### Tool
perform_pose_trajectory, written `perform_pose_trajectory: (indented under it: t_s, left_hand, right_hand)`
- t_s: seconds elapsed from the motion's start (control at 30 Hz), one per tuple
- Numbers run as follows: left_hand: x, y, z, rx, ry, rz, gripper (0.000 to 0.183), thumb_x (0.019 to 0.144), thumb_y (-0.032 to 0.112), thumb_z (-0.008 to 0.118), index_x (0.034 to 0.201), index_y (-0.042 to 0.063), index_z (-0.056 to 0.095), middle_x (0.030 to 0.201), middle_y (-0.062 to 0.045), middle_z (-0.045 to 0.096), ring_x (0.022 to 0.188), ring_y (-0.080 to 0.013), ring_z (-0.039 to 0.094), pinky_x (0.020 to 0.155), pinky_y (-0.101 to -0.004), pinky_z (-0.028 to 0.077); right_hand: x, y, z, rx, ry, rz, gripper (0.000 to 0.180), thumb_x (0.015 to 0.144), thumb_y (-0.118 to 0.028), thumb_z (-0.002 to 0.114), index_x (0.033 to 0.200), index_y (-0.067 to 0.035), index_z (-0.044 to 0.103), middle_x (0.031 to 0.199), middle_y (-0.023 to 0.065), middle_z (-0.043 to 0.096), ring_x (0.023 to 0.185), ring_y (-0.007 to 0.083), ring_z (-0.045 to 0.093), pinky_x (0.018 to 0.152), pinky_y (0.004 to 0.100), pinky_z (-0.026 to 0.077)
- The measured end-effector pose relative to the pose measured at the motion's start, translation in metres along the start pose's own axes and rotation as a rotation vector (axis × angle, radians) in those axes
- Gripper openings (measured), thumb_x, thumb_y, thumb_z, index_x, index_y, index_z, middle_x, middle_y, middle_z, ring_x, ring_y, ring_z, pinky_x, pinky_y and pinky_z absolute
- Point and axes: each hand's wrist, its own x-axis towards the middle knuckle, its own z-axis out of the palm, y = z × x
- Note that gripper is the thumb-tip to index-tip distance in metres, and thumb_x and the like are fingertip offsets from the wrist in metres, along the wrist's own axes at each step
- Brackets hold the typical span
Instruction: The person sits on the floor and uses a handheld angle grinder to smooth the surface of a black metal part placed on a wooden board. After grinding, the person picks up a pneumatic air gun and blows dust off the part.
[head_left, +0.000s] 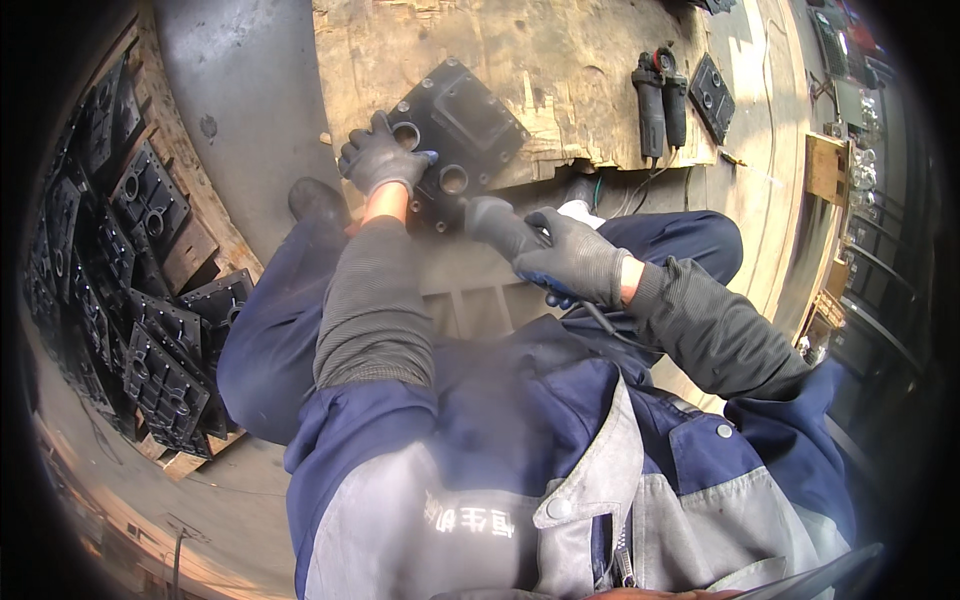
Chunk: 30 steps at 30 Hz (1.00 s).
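A black metal cover plate (480, 112) with two round bores and bolt holes along its rim lies at the near edge of a worn wooden tabletop (570, 45). My left hand (384, 159), in a grey coated glove, grips the plate's left side beside one bore. In my right hand (574, 255), also gloved, is a dark handheld power tool, apparently a grinder (499, 225). Its front end points at the plate's near corner. The tip is blurred, so I cannot tell whether it touches. A cord (600, 319) trails from the tool's rear.
Two corded power tools (651, 112) lie on the tabletop to the right, beside a smaller black plate (712, 97). Several similar black plates (154, 195) are stacked on a wooden pallet (191, 157) at the left. Cables (645, 180) hang below the table's broken front edge.
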Motion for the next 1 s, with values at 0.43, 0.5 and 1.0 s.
perform_pose_trajectory:
  t_s: [0.43, 0.5, 1.0]
  left_hand:
    - [0.008, -0.004, 0.008, -0.048, -0.045, 0.025, 0.115, 0.064, 0.062, 0.092, 0.158, 0.028, 0.036, 0.149, -0.018, 0.046, 0.142, -0.0403, 0.044, 0.113, -0.0579, 0.039]
    - [0.009, -0.005, 0.009, -0.047, -0.035, 0.03, 0.116, 0.064, 0.062, 0.092, 0.158, 0.027, 0.035, 0.149, -0.018, 0.046, 0.143, -0.0408, 0.043, 0.112, -0.0588, 0.039]
    - [0.004, -0.004, 0.006, -0.006, -0.009, 0.026, 0.108, 0.069, 0.066, 0.087, 0.157, 0.027, 0.04, 0.147, -0.015, 0.05, 0.139, -0.0357, 0.046, 0.116, -0.0506, 0.036]
  right_hand:
    - [-0.063, 0.012, 0.014, 0.5, -0.059, -0.033, 0.082, 0.088, -0.015, 0.075, 0.157, 0.004, 0.034, 0.136, 0.0184, 0.058, 0.115, 0.0206, 0.063, 0.094, 0.0297, 0.056]
    - [-0.057, 0.014, 0.018, 0.445, -0.101, -0.034, 0.082, 0.088, -0.015, 0.075, 0.157, 0.005, 0.035, 0.137, 0.0193, 0.058, 0.115, 0.021, 0.064, 0.095, 0.0302, 0.056]
    - [-0.033, 0.001, 0.023, 0.22, -0.095, 0.071, 0.077, 0.09, -0.017, 0.071, 0.156, 0.004, 0.038, 0.123, 0.0187, 0.064, 0.086, 0.0151, 0.069, 0.068, 0.0281, 0.059]
